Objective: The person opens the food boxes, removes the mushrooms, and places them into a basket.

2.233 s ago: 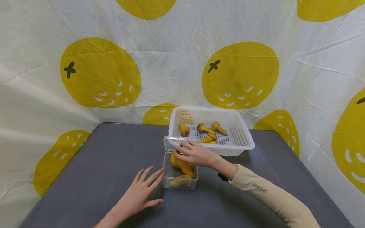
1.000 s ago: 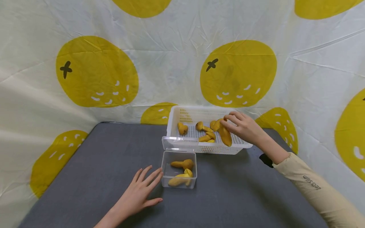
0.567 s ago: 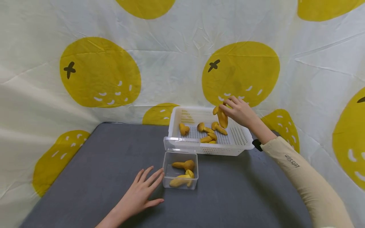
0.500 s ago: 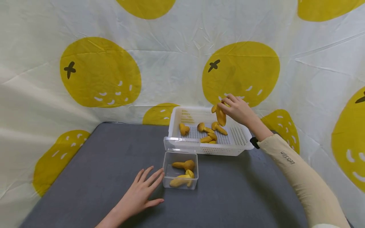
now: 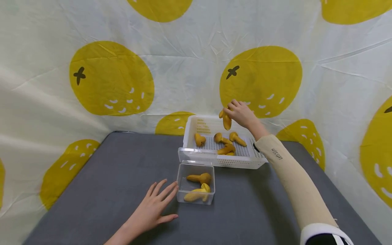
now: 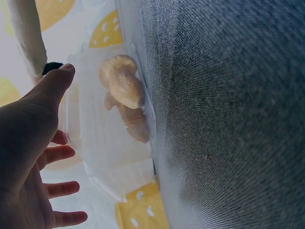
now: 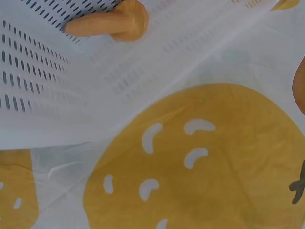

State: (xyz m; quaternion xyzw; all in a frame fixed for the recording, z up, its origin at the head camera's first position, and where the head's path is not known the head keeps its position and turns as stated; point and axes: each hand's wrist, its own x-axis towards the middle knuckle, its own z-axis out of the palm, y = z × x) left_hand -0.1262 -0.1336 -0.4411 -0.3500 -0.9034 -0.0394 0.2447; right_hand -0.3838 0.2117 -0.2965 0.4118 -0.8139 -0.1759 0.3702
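Note:
My right hand (image 5: 240, 114) holds a yellow-brown mushroom (image 5: 227, 122) that hangs over the white basket (image 5: 242, 163). The fingers hide its upper end. Several more mushrooms lie on the basket floor, one (image 5: 200, 140) at the left. In the right wrist view a mushroom (image 7: 128, 21) rests inside the basket; the hand itself is out of that view. My left hand (image 5: 151, 207) has its fingers spread, fingertips right at the left side of a clear plastic box (image 5: 181, 186). Inside the box are a brown mushroom (image 5: 200, 178) and yellow mushroom pieces (image 5: 194, 195).
A clear lid (image 5: 196, 156) stands raised at the back of the box, overlapping the basket's front wall in the head view. Both containers sit on a dark grey table (image 5: 128, 163). Behind it hangs a white cloth (image 5: 183, 75) printed with yellow fruit.
The right hand has left the clear box and gone back to the basket with a mushroom. Lately it rises and shifts left over the basket. The left hand stays put.

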